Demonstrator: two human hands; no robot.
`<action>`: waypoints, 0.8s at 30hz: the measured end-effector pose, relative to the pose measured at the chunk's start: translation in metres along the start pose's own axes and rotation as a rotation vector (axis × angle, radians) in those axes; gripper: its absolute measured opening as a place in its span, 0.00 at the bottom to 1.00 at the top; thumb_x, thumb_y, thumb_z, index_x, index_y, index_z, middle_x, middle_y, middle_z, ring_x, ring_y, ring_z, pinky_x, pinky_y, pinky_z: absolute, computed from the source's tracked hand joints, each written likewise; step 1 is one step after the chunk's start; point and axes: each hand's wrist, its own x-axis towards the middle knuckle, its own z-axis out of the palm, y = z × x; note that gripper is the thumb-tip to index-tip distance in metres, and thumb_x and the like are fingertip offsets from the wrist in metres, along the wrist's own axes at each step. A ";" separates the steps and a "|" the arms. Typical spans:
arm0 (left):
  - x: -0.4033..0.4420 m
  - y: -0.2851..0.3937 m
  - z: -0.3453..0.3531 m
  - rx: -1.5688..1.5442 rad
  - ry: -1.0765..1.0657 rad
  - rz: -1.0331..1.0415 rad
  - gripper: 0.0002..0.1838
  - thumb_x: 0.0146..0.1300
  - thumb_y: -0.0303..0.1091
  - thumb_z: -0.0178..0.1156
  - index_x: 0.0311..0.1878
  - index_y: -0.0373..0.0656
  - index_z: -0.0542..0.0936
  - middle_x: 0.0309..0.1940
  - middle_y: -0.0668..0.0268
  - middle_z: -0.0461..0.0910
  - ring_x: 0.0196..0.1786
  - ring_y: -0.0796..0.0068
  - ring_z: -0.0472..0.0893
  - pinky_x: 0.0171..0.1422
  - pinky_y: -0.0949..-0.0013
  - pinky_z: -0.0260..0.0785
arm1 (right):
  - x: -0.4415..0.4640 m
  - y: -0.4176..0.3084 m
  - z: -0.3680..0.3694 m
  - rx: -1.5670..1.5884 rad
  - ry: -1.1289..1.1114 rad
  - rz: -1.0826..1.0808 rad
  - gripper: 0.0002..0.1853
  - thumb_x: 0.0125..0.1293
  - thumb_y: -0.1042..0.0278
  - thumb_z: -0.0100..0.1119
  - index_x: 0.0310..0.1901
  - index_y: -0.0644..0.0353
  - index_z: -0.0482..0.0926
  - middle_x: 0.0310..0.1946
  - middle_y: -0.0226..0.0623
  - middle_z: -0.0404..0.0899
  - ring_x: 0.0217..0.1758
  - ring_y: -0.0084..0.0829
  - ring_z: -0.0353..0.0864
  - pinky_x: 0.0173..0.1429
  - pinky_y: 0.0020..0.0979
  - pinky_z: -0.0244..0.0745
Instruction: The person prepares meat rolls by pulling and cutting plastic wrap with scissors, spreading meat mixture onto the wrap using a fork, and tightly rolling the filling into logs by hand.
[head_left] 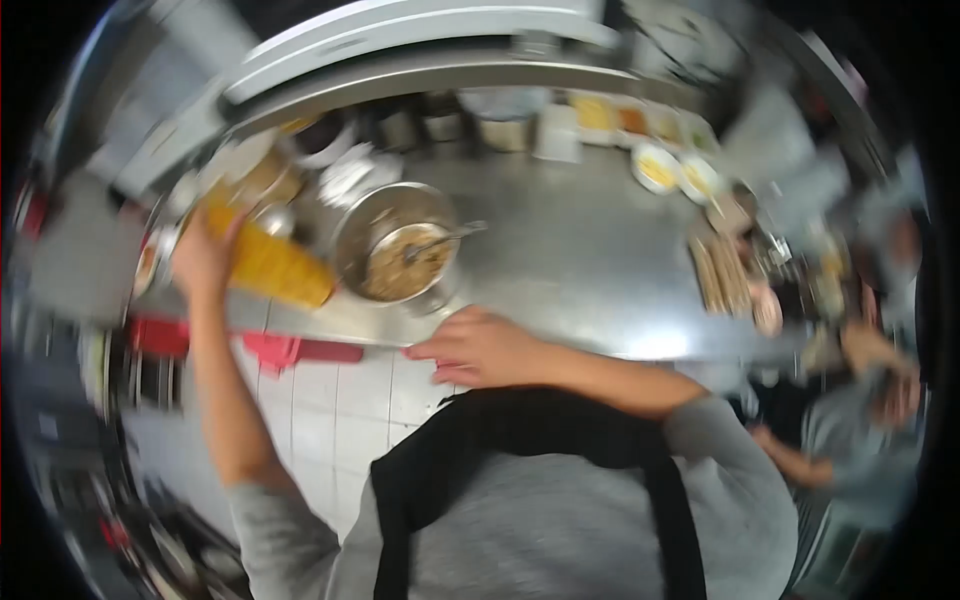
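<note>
My left hand (205, 255) is closed round the upper end of a long yellow-orange bottle (275, 262), which looks ridged and slants down to the right. Blur hides what kind of bottle it is. The bottle's lower end comes close to a deep steel pot (350, 245) on the counter. A light brown, chunky mixture (385, 275) lies in the pot, and a metal spoon (455, 234) rests in it with its handle over the right rim. My right hand (475, 347) hovers in front of the counter's near edge, fingers loosely stretched to the left, holding nothing.
The steel counter (560, 250) runs across the view. Tubs of food (595, 118) line its back, with two white bowls (656, 168) nearby. Long rolls (718, 275) lie at right, beside other people (850, 430). A red object (300, 350) is below the counter edge.
</note>
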 end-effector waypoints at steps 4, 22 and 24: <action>-0.051 -0.037 -0.023 -0.321 0.309 0.143 0.21 0.60 0.37 0.69 0.55 0.39 0.81 0.43 0.55 0.85 0.41 0.69 0.86 0.47 0.69 0.77 | -0.005 -0.003 0.052 0.037 -0.008 0.089 0.20 0.64 0.53 0.62 0.54 0.52 0.78 0.42 0.36 0.81 0.47 0.36 0.80 0.54 0.38 0.72; -0.183 0.105 -0.174 -1.091 0.624 0.179 0.19 0.63 0.43 0.64 0.32 0.33 0.76 0.30 0.54 0.79 0.37 0.58 0.77 0.47 0.58 0.69 | -0.139 -0.005 0.035 1.632 0.524 0.782 0.33 0.74 0.43 0.43 0.72 0.53 0.53 0.43 0.46 0.81 0.46 0.37 0.84 0.48 0.37 0.80; -0.208 0.154 -0.145 -1.234 0.523 -0.012 0.12 0.62 0.36 0.64 0.33 0.35 0.77 0.35 0.53 0.81 0.42 0.61 0.79 0.52 0.60 0.70 | -0.176 -0.020 0.004 1.496 0.754 0.936 0.29 0.74 0.51 0.48 0.69 0.57 0.58 0.39 0.44 0.81 0.45 0.38 0.84 0.50 0.37 0.81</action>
